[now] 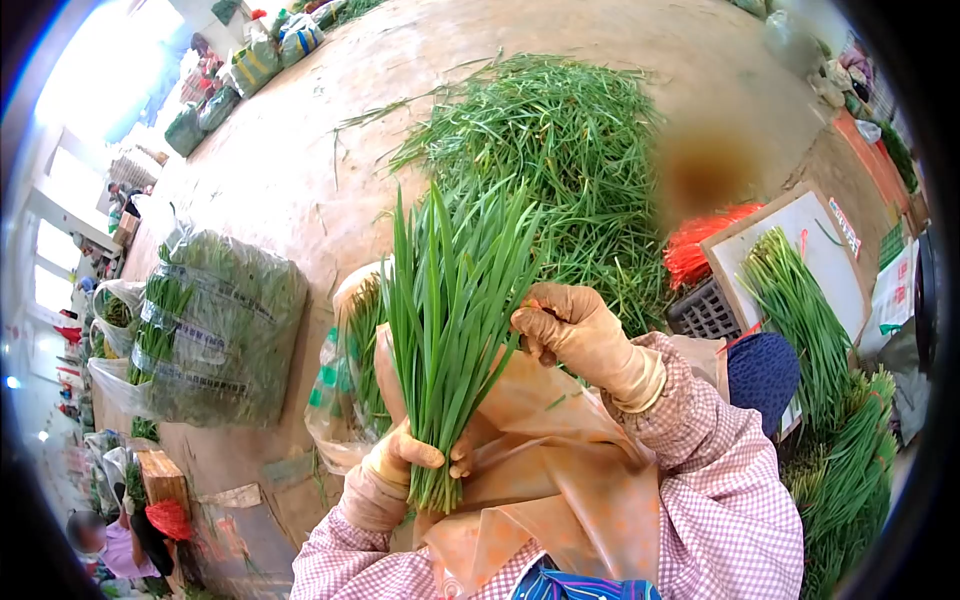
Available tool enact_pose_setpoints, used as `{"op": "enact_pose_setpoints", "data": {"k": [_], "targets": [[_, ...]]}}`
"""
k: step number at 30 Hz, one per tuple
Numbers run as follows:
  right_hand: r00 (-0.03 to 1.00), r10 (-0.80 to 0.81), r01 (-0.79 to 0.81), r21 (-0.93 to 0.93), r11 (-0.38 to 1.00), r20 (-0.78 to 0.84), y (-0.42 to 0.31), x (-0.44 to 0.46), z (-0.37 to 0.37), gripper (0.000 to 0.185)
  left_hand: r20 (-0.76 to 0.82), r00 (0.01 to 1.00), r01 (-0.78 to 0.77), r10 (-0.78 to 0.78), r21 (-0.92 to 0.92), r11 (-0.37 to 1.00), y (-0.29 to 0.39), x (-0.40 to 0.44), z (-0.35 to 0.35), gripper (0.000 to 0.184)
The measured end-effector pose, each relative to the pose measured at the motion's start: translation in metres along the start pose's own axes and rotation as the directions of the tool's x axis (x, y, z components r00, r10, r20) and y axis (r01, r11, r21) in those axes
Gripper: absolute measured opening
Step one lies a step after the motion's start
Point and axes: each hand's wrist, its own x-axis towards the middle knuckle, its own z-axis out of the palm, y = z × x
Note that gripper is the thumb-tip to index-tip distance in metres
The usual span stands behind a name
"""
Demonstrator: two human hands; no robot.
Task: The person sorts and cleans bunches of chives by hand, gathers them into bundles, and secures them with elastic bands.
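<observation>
A bunch of long flat green leaves stands upright over my lap, with its cut stem ends at the bottom. My left hand, in a worn pale glove with bare fingertips, is wrapped round the lower stems. To the right of the bunch, level with its middle, my right hand is closed in a pinch at the leaf edge; what is between its fingers is too small to make out. A tan plastic apron covers my lap. Beyond the bunch lies a large heap of loose green leaves on the floor.
At the left stands a big clear plastic bag packed with greens. To the right are a white board bearing bundled stems, a black crate, red ties and more bundles. A person is at the far lower left.
</observation>
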Motion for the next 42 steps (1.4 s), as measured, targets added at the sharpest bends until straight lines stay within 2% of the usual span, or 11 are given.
{"op": "enact_pose_setpoints", "data": {"k": [3, 5, 8, 11, 15, 18, 23, 27, 37, 39, 42], "targets": [[0.973, -0.226, 0.226, -0.421, 0.878, 0.051, 0.006, 0.002, -0.007, 0.018, 0.104, 0.994, -0.019, 0.021, -0.023, 1.000, -0.005, 0.001, -0.013, 0.026], [0.888, -0.419, 0.414, -0.723, 0.553, 0.189, 0.011, 0.002, -0.016, 0.014, 0.130, 0.992, -0.001, 0.005, -0.028, 1.000, -0.006, 0.003, -0.020, 0.027], [0.855, -0.497, 0.338, -0.567, 0.751, -0.148, 0.020, 0.005, -0.023, 0.014, 0.263, 0.965, 0.016, -0.010, -0.023, 1.000, -0.015, 0.009, -0.049, 0.041], [0.915, -0.158, 0.130, -0.101, 0.986, -0.371, 0.014, 0.002, -0.062, 0.011, 0.381, 0.924, 0.013, 0.002, -0.039, 0.999, -0.018, 0.012, -0.056, 0.056], [0.779, -0.404, 0.296, -0.286, 0.911, -0.479, 0.003, -0.001, -0.035, 0.008, 0.352, 0.936, 0.026, -0.016, -0.024, 0.999, -0.013, 0.012, -0.048, 0.049], [0.566, -0.811, 0.526, -0.693, 0.493, -0.148, -0.023, -0.012, -0.020, 0.016, 0.341, 0.939, 0.046, -0.039, -0.013, 0.999, -0.014, 0.014, -0.044, 0.047], [0.542, -0.841, 0.630, -0.655, 0.418, -0.015, -0.045, 0.006, -0.014, 0.021, 0.378, 0.919, 0.047, -0.107, 0.166, 0.985, -0.007, 0.018, -0.045, 0.044], [0.896, -0.435, 0.359, -0.728, 0.584, 0.094, -0.046, 0.005, -0.007, 0.030, 0.362, 0.922, -0.014, -0.137, 0.385, 0.923, 0.001, 0.018, -0.032, 0.023], [0.672, -0.730, 0.225, -0.974, 0.037, 0.128, 0.006, 0.011, -0.029, 0.015, 0.128, 0.963, 0.160, -0.238, 0.443, 0.882, 0.009, 0.017, -0.012, 0.055], [0.616, -0.773, 0.073, -0.966, 0.249, -0.152, 0.018, 0.020, -0.067, 0.007, 0.114, 0.982, 0.065, -0.150, 0.545, 0.836, 0.010, 0.017, 0.001, 0.020], [0.643, -0.600, 0.084, -0.736, 0.672, -0.475, 0.016, 0.005, -0.098, 0.012, 0.106, 0.985, 0.064, -0.138, 0.519, 0.853, 0.010, 0.016, 0.003, 0.023]]}}
